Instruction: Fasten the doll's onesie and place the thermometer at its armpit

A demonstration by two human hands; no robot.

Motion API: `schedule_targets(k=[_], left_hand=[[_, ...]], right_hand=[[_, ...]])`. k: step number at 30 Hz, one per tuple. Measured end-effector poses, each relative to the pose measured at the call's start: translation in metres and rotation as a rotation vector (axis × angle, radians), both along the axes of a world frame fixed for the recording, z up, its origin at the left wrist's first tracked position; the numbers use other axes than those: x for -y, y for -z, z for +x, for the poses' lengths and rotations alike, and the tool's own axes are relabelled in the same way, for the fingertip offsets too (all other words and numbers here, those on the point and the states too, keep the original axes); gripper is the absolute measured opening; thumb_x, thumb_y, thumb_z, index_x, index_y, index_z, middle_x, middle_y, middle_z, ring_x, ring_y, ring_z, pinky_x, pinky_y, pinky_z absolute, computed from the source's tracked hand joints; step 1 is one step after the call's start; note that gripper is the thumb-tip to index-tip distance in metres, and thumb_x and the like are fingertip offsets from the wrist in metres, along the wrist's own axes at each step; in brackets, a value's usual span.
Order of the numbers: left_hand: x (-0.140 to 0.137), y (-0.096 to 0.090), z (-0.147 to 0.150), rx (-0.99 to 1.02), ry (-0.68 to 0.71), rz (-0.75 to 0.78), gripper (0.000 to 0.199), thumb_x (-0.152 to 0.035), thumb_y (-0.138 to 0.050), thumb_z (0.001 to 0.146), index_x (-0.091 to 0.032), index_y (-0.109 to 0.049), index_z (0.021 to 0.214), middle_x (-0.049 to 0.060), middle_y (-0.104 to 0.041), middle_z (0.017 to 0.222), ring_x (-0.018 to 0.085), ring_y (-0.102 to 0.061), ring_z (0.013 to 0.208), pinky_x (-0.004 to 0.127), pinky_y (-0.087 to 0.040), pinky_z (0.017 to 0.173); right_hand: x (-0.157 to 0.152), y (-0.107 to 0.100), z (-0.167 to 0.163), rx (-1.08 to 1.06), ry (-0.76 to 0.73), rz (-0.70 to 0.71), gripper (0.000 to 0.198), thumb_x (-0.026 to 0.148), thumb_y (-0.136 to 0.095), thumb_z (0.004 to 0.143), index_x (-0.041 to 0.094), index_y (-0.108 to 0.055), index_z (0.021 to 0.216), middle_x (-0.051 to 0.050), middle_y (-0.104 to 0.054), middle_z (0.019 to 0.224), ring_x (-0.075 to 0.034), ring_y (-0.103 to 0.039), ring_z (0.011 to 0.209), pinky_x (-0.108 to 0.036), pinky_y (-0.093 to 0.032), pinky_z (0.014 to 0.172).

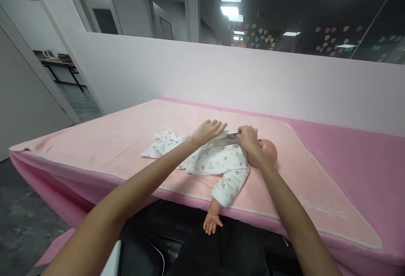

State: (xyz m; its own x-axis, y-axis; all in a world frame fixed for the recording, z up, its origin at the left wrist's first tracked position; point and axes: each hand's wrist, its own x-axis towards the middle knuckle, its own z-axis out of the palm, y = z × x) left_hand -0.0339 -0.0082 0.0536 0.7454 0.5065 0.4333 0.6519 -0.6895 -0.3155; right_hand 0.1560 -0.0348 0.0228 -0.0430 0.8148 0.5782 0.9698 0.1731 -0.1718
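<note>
A baby doll [268, 151] lies on its back across the pink mat, head to the right, its near arm hanging over the table's front edge. It wears a white patterned baby outfit [209, 160], with the legs stretched to the left. My right hand [248, 137] pinches the outfit's edge near the doll's neck and lifts it a little. Over the doll's chest, my left hand [210, 130] is held with fingers extended, close to the cloth. Whether its palm touches the cloth is hidden.
A light pink mat [126, 128] covers much of the table, over a darker pink cloth [373, 170]. Behind rises a white half wall [253, 78] with glass above. Below the front edge is a black seat [142, 246]. A doorway opens at the left.
</note>
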Motion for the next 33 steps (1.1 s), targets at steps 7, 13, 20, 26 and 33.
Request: schedule_targets(k=[7,13,20,26,33], left_hand=[[0.024,-0.009,-0.055,0.080,-0.234,-0.100,0.039,0.002,-0.035,0.072,-0.019,-0.063,0.090,0.008,-0.061,0.093,0.020,-0.055,0.085,0.026,-0.039,0.061],[0.035,-0.028,-0.054,-0.142,-0.105,-0.698,0.036,-0.007,-0.045,0.069,-0.028,-0.066,0.087,-0.001,-0.067,0.075,0.013,-0.058,0.062,0.022,-0.041,0.058],[-0.025,0.001,0.026,0.263,-0.184,-0.317,0.036,-0.013,-0.035,0.082,-0.018,-0.055,0.112,0.010,-0.060,0.110,0.020,-0.053,0.104,0.032,-0.040,0.088],[-0.062,0.055,0.050,0.261,-0.338,-0.507,0.030,-0.020,-0.035,0.084,-0.020,-0.060,0.100,0.007,-0.062,0.108,0.019,-0.050,0.109,0.036,-0.035,0.094],[-0.058,0.063,0.038,0.213,-0.451,-0.682,0.050,-0.044,-0.023,0.085,-0.017,-0.063,0.097,0.014,-0.062,0.107,0.024,-0.059,0.094,0.031,-0.044,0.076]], right_hand=[[0.029,0.001,0.020,-0.006,-0.172,0.018,0.018,0.021,-0.046,0.079,0.022,-0.061,0.069,-0.003,-0.061,0.071,-0.018,-0.051,0.076,-0.036,-0.031,0.081],[0.057,0.001,0.024,0.095,-0.248,-0.125,0.025,0.010,-0.044,0.072,0.022,-0.065,0.068,-0.004,-0.066,0.088,-0.019,-0.054,0.091,-0.034,-0.035,0.084],[0.057,0.006,0.070,-0.508,-0.063,-0.139,0.027,0.039,-0.046,0.079,0.023,-0.067,0.087,-0.004,-0.066,0.099,-0.019,-0.057,0.094,-0.033,-0.041,0.083],[0.044,0.030,0.100,-1.140,-0.188,-0.248,0.037,0.048,-0.051,0.073,0.016,-0.066,0.088,-0.007,-0.067,0.099,-0.022,-0.059,0.094,-0.033,-0.044,0.086],[0.064,0.035,0.093,-1.454,-0.281,-0.550,0.062,0.062,-0.027,0.081,0.016,-0.059,0.106,-0.011,-0.065,0.104,-0.025,-0.063,0.091,-0.040,-0.049,0.078]])
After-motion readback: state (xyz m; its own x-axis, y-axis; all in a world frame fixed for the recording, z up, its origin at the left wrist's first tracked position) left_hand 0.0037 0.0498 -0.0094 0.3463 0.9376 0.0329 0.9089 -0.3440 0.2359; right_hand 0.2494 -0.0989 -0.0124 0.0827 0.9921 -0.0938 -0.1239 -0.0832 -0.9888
